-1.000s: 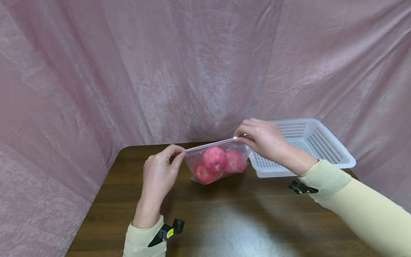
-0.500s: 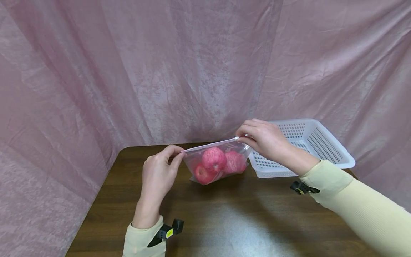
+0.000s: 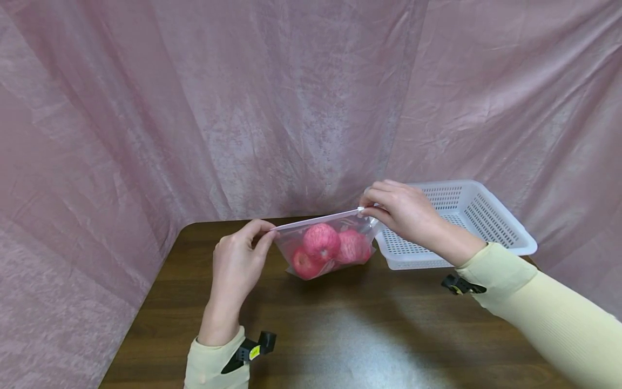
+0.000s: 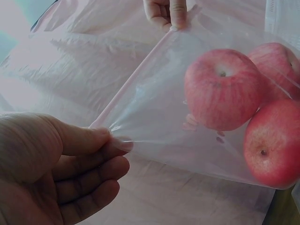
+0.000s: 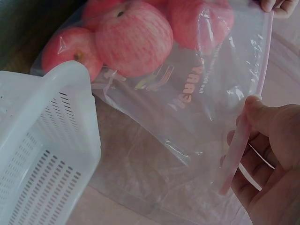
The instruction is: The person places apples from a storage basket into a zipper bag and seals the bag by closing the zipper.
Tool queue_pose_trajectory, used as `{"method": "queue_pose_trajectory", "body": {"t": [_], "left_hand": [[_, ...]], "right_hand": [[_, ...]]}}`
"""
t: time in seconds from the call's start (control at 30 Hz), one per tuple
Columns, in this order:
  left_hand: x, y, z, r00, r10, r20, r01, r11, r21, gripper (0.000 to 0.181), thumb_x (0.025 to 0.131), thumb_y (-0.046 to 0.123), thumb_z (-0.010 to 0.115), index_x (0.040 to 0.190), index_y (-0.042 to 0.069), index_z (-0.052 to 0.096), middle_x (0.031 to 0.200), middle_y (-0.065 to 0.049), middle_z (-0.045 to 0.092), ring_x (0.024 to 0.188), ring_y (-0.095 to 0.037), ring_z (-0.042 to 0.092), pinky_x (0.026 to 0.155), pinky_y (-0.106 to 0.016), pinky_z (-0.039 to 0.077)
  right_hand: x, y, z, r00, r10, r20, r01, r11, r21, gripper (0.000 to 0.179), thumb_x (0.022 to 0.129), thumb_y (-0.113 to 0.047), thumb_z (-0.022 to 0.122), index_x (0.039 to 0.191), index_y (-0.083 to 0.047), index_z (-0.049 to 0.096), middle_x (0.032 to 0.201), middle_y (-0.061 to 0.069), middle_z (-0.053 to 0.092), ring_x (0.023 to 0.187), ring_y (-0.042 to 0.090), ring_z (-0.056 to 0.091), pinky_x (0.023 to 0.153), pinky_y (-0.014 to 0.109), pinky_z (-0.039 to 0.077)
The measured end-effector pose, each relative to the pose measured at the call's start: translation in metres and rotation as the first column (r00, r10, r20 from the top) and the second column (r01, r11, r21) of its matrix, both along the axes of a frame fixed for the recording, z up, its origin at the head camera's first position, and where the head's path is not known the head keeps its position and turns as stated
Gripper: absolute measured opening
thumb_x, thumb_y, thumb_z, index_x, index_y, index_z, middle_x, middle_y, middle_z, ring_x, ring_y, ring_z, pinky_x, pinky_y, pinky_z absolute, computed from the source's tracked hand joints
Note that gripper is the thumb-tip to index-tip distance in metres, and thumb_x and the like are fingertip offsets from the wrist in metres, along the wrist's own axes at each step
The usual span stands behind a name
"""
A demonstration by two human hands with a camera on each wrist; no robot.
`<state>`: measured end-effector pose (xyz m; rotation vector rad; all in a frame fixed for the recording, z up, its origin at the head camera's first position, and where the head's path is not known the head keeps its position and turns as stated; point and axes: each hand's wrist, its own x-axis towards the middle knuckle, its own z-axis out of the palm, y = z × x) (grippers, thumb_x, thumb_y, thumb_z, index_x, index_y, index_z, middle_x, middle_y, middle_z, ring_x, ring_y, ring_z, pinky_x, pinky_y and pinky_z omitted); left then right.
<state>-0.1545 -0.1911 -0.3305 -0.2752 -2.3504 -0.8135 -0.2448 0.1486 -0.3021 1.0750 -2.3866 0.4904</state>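
A clear zip bag [image 3: 290, 242] with several red apples [image 3: 322, 241] in it hangs between my hands, its pink zip strip [image 4: 136, 76] stretched taut. My left hand [image 3: 237, 262] pinches the left end of the strip between thumb and forefinger, the other fingers loosely bent. At the white slider [image 3: 360, 209], near the right end, my right hand [image 3: 400, 212] pinches the zip. In the right wrist view, a short length of pink strip runs past the right thumb [image 5: 262, 115] across the fingers. Whether the bag's bottom touches the table cannot be told.
Just right of the bag, a white slotted plastic basket [image 3: 500, 227] stands on the dark wooden table [image 3: 311, 324], partly behind my right hand and forearm. Pink velvety cloth [image 3: 291, 108] hangs behind the table and at its sides.
My right hand and the slider have shifted slightly to the right. My left hand has drifted slightly left with its end of the strip, and the apples have moved a little left.
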Motion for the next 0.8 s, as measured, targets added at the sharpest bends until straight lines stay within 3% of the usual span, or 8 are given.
{"method": "queue_pose_trajectory", "body": {"t": [0.8], "left_hand": [[-0.001,-0.004,-0.002,1.000,-0.009,-0.002,0.009,1.000,-0.003,0.007,0.096,0.016,0.087,0.101,0.016,0.083,0.081,0.002,0.077,0.061,-0.019,0.057,0.062,-0.044,0.044]], "right_hand": [[0.000,0.012,-0.002,1.000,-0.028,0.001,0.028,1.000,-0.006,0.010,0.098,-0.017,0.084,0.100,-0.022,0.076,0.095,-0.008,0.069,0.086,0.015,0.061,0.068,0.040,0.050]]}}
